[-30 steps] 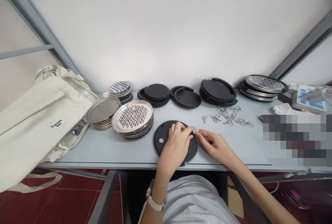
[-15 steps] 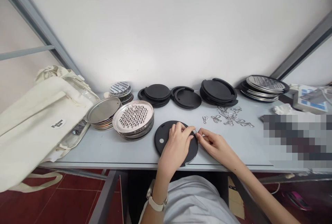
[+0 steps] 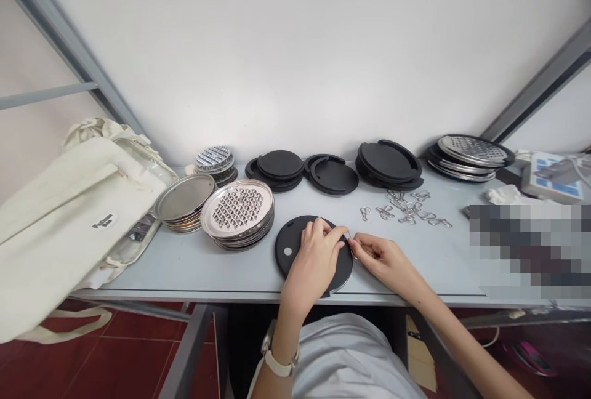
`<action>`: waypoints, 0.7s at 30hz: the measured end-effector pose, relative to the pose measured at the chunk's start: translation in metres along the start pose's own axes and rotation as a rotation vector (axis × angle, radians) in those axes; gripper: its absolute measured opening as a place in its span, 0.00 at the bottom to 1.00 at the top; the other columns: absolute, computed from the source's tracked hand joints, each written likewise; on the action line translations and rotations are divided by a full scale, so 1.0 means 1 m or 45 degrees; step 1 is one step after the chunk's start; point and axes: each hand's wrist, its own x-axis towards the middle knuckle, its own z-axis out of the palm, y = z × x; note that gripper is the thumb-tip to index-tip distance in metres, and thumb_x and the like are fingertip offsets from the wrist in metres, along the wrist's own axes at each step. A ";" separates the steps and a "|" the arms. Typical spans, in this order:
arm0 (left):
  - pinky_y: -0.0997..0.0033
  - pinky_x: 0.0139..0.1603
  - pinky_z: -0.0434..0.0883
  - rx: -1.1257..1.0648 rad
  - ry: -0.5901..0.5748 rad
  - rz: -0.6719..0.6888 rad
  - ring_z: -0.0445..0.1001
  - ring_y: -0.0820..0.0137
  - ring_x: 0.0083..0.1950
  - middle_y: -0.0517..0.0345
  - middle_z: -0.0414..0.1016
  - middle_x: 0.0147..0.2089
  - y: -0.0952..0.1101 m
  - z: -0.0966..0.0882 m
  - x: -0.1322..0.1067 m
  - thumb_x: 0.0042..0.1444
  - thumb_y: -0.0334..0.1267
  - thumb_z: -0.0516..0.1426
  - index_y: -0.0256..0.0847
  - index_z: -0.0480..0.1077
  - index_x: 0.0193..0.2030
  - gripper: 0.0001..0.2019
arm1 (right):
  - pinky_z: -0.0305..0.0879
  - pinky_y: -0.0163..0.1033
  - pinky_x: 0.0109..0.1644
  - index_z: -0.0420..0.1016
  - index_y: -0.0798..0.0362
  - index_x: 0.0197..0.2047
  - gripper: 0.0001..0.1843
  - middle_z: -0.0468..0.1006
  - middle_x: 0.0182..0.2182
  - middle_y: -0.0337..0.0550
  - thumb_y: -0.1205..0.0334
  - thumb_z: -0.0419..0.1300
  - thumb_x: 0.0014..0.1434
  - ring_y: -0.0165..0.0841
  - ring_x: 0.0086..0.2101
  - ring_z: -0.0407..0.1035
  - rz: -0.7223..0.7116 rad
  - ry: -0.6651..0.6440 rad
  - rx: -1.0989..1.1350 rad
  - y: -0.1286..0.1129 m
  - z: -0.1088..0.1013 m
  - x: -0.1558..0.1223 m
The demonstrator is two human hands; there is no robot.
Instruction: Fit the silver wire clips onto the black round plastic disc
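A flat black round disc (image 3: 290,250) with a small pale hole lies on the table, its edge partly under my left hand (image 3: 316,260). That hand rests on the disc, with its fingertips gripping near the rim. My right hand (image 3: 382,261) comes in from the right, and its fingertips pinch a small metal wire clip (image 3: 349,237) at the disc's rim. The clip's shape is mostly hidden by my fingers. A loose pile of similar wire clips (image 3: 406,209) lies just beyond my right hand.
Stacks of steel grater plates (image 3: 237,208) and black discs (image 3: 280,165) line the back of the pale table (image 3: 161,266). A cream cloth bag (image 3: 69,214) lies to the left. A pixelated patch (image 3: 526,245) covers the right side. The table's front edge runs close to my wrists.
Both hands stay at the same place on the disc. The view has drifted very slightly.
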 end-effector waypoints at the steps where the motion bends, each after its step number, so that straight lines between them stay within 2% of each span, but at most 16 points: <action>1: 0.60 0.54 0.65 0.004 -0.001 0.003 0.63 0.64 0.50 0.55 0.62 0.47 0.000 0.000 0.000 0.67 0.34 0.47 0.49 0.65 0.56 0.14 | 0.45 0.33 0.24 0.54 0.51 0.24 0.22 0.49 0.19 0.32 0.49 0.47 0.66 0.27 0.22 0.46 -0.005 -0.004 -0.002 0.000 0.000 0.000; 9: 0.60 0.54 0.65 0.026 -0.004 0.010 0.63 0.64 0.49 0.54 0.62 0.46 0.000 0.000 0.000 0.67 0.35 0.47 0.48 0.65 0.56 0.14 | 0.45 0.33 0.24 0.50 0.51 0.24 0.22 0.49 0.19 0.31 0.48 0.46 0.66 0.27 0.22 0.46 0.006 -0.016 0.007 0.004 0.002 0.000; 16: 0.60 0.52 0.65 0.104 -0.030 0.058 0.63 0.64 0.49 0.53 0.61 0.46 0.000 0.000 0.000 0.67 0.32 0.45 0.49 0.63 0.59 0.17 | 0.46 0.33 0.25 0.54 0.50 0.25 0.22 0.51 0.20 0.32 0.47 0.44 0.66 0.28 0.22 0.47 -0.022 -0.045 -0.004 0.003 0.001 0.000; 21: 0.60 0.51 0.66 0.116 -0.032 0.046 0.63 0.64 0.48 0.54 0.61 0.45 0.000 0.000 0.001 0.67 0.31 0.46 0.48 0.65 0.56 0.15 | 0.45 0.33 0.24 0.52 0.50 0.24 0.22 0.51 0.19 0.31 0.47 0.45 0.66 0.27 0.22 0.47 -0.025 -0.027 0.000 0.004 0.001 0.000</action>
